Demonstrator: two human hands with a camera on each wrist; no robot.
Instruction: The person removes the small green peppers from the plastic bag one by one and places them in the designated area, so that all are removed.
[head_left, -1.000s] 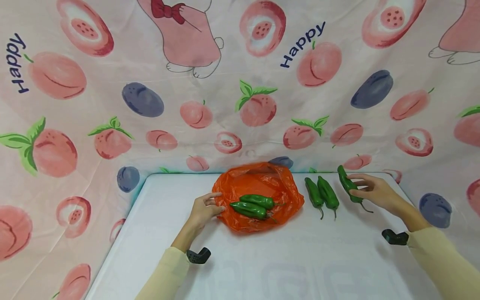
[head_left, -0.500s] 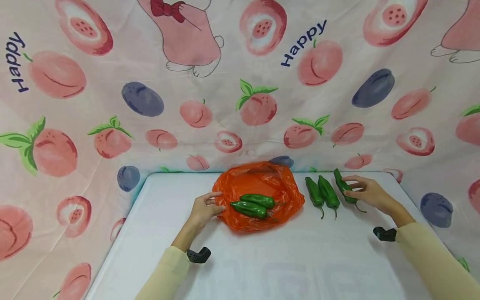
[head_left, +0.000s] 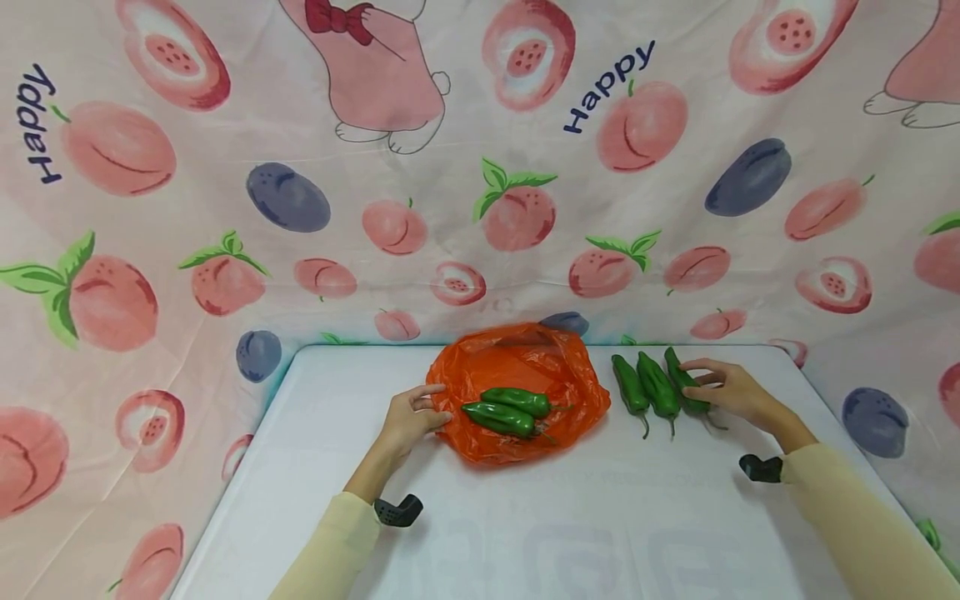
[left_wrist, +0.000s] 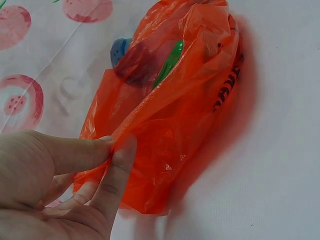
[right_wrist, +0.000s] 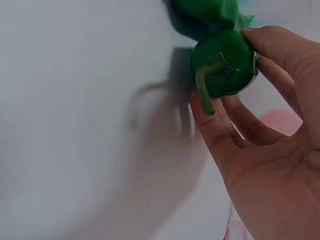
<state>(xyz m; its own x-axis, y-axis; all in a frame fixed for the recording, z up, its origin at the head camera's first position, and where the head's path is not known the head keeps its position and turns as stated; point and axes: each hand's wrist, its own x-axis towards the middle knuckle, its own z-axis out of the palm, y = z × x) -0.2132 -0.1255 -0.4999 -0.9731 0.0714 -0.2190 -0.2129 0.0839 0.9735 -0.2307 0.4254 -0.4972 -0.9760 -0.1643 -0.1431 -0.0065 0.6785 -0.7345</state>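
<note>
My left hand point(head_left: 405, 421) pinches the left rim of an orange plastic bag point(head_left: 459, 367). The left wrist view shows thumb and finger gripping the film of the bag point(left_wrist: 170, 145). Inside the bag's mouth lie two green peppers, one behind point(head_left: 517, 400) and one in front point(head_left: 498, 419). To the right, my right hand point(head_left: 738, 393) holds another green pepper point(head_left: 677, 377) between thumb and fingers, stem end towards me. In the right wrist view this pepper point(right_wrist: 222, 57) appears close against a neighbouring green pepper point(right_wrist: 205, 10). Two peppers point(head_left: 630, 385) point(head_left: 657, 383) lie side by side, left of the held one.
Everything lies on a white table point(head_left: 525, 533). A fruit-print cloth point(head_left: 420, 183) hangs behind it and along both sides. Small black devices sit at the left wrist point(head_left: 399, 511) and right wrist point(head_left: 761, 467).
My right hand has moved left and slightly down with the pepper, bringing it beside the two on the table. My left hand and the bag have stayed in place.
</note>
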